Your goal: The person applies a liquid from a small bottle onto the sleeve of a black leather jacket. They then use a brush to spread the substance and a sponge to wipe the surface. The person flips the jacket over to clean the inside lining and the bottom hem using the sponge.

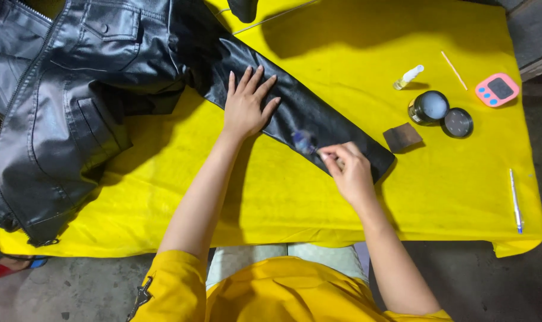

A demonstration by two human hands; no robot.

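Note:
A black leather jacket (74, 101) lies across a yellow-covered table (283, 197), with one sleeve (309, 113) stretched toward the right. My left hand (247, 104) presses flat on the sleeve, fingers spread. My right hand (348, 170) pinches a small brush or applicator (306, 143) whose blurred tip touches the sleeve near the cuff. The tool's handle is mostly hidden by my fingers.
To the right of the sleeve lie a small dark brown patch (402, 137), an open round tin (429, 107) with its lid (458, 122) beside it, a small clear bottle (408, 76), a thin stick (454, 70), a pink timer (497, 89) and a pen (515, 200).

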